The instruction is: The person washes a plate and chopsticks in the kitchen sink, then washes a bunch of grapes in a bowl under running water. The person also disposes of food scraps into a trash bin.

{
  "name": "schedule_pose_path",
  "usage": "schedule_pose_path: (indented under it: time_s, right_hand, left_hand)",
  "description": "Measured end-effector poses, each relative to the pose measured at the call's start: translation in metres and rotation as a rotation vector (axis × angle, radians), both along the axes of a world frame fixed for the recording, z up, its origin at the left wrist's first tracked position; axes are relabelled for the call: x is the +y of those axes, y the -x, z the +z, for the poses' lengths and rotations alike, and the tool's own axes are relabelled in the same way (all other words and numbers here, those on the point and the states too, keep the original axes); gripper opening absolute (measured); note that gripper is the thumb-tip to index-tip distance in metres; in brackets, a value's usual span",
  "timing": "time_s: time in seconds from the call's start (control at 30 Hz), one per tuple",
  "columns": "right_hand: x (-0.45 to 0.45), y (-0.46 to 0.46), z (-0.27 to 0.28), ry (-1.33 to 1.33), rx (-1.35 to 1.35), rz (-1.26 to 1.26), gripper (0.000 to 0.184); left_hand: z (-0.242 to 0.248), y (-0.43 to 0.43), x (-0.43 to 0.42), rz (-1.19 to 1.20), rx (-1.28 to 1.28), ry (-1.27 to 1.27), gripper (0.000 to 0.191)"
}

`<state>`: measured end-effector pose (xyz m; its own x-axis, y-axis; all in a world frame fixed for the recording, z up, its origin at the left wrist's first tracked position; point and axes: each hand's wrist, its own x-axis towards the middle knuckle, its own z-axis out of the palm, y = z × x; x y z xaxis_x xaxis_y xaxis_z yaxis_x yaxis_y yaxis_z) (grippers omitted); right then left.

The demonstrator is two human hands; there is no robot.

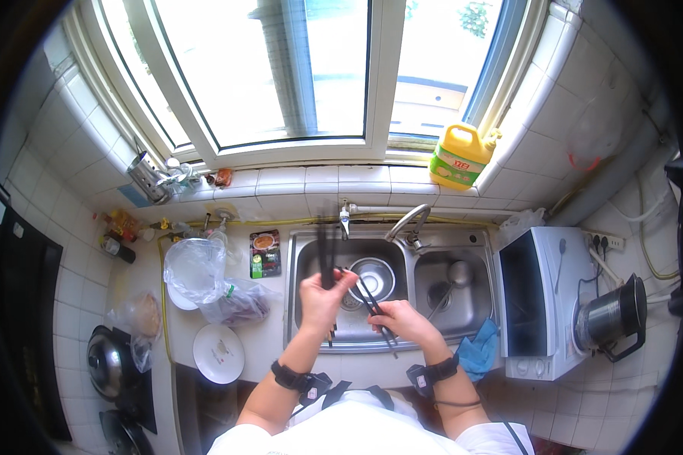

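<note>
My left hand (pixel 321 300) grips a bundle of dark chopsticks (pixel 326 242), held upright and blurred at their upper ends. In my right hand (pixel 399 320) are a few more dark chopsticks (pixel 370 297), slanting up to the left so that their tips come close to my left fingers. Both hands are over the left basin of a stainless steel double sink (pixel 311 267). Below them in that basin stands a round metal bowl (pixel 379 278), partly hidden by the right-hand chopsticks. A metal ladle (pixel 459 274) leans in the right basin.
A blue cloth (pixel 478 350) hangs over the sink's front right corner, beside a white microwave (pixel 546 301). Left of the sink are a white plate (pixel 218 354), plastic bags (pixel 236 301) and a flat packet (pixel 265 253). The faucet (pixel 411 223) arches behind; a yellow detergent jug (pixel 461 159) stands on the sill.
</note>
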<state>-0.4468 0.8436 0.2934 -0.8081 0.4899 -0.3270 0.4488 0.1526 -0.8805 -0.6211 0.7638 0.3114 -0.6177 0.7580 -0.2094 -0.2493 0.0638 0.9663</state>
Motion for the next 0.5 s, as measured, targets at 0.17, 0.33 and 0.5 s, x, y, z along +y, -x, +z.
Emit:
schedule_pose_path:
  time_s: [0.17, 0.33, 0.5]
  right_hand:
    - [0.005, -0.012, -0.068, 0.012, -0.015, -0.323, 0.019]
    - [0.007, 0.0, -0.093, 0.741, 0.564, -0.65, 0.023]
    - [0.008, 0.035, -0.058, 1.073, 0.903, -1.015, 0.024]
  left_hand:
    - [0.019, 0.051, -0.007, 0.453, 0.011, -0.192, 0.01]
    - [0.0, 0.033, -0.015, 0.344, 0.052, -0.177, 0.006]
    - [-0.045, -0.028, -0.015, 0.099, 0.017, -0.124, 0.009]
